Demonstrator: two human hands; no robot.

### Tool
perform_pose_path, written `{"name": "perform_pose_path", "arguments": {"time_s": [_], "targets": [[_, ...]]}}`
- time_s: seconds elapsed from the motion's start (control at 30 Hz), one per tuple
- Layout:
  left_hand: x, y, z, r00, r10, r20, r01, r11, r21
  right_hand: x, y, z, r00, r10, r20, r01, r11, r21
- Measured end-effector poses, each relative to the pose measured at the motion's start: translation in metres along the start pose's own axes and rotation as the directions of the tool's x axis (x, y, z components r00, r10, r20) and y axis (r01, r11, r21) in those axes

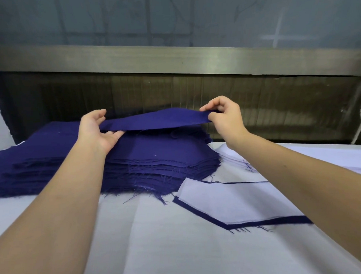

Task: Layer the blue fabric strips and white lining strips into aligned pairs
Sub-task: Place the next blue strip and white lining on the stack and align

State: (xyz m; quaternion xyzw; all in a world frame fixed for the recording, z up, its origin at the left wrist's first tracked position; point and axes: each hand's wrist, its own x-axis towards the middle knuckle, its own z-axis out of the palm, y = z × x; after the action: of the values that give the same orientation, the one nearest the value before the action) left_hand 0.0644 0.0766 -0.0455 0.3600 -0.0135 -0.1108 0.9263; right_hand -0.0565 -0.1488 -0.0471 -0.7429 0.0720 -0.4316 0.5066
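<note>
A: Holding one blue strip [158,120] up at 12 o'clock, just over the blue stack [124,160]. Left hand [96,130] grips its left end, thumb on top, fingers under. Right hand [224,118] pinches the right end, thumb against fingertips.

B: Stack where?

A: 9 to 11 o'clock on the table cloth [170,251]. Edges frayed, loose threads everywhere.

B: So risk one?

A: Threads snagging. The strip could drag the next piece along with it, or skew the stack. Can't tell if only one layer is held, since the far edge is hidden.

B: Where's it likely going?

A: My guess, 4 o'clock. One pair [230,203] lies there, white lining over blue, with blue showing as a border along its near edges. White lining pile [346,164] is at 3 o'clock, partly behind the right forearm [301,173].

B: Risk two?

A: Cloth is limp. Held only by the ends, it may sag, twist or fold on landing, so edges won't match. Uneven pull from either hand could stretch it off shape.

B: Anything else?

A: Right forearm crosses above the finished pair. A low sweep could shift the lining off its blue piece. Wrong face up is possible too; can't judge that here.
</note>
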Motion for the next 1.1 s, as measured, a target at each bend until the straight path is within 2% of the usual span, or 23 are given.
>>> {"name": "perform_pose_path", "arguments": {"time_s": [0.23, 0.4, 0.5, 0.57, 0.67, 0.73, 0.87, 1.1], "targets": [[0.001, 0.006, 0.0, 0.999, 0.005, 0.049, -0.004, 1.0, -0.018, 0.0, 0.0, -0.02, 0.997, 0.021, -0.072, -0.019, 0.999, 0.032], [0.006, 0.003, -0.002, 0.999, -0.016, 0.031, 0.016, 1.0, 0.008, -0.001, 0.003, -0.033, 0.995, 0.026, -0.092, -0.025, 0.999, 0.021], [0.013, 0.002, 0.0, 0.999, 0.034, -0.038, -0.033, 0.999, 0.021, -0.003, 0.007, -0.042, 0.995, 0.036, -0.097, -0.035, 0.999, 0.015], [0.016, -0.006, 0.002, 0.978, 0.14, -0.157, -0.11, 0.976, 0.186, -0.004, 0.009, -0.046, 0.994, 0.043, -0.1, -0.044, 0.999, -0.004], [0.007, -0.026, 0.005, 0.875, 0.366, -0.316, -0.191, 0.862, 0.469, -0.009, 0.012, -0.051, 0.995, 0.057, -0.087, -0.06, 0.998, -0.028], [0.0, -0.034, 0.006, 0.839, 0.46, -0.289, -0.259, 0.806, 0.532, -0.014, 0.013, -0.057, 0.994, 0.066, -0.087, -0.069, 0.997, -0.043], [-0.014, -0.038, 0.008, 0.837, 0.527, -0.144, -0.347, 0.716, 0.606, -0.02, 0.012, -0.077, 0.99, 0.075, -0.117, -0.086, 0.992, -0.095], [-0.038, -0.046, 0.016, 0.872, 0.486, 0.057, -0.388, 0.615, 0.687, -0.037, 0.008, -0.13, 0.984, 0.089, -0.153, -0.115, 0.978, -0.171]]}}
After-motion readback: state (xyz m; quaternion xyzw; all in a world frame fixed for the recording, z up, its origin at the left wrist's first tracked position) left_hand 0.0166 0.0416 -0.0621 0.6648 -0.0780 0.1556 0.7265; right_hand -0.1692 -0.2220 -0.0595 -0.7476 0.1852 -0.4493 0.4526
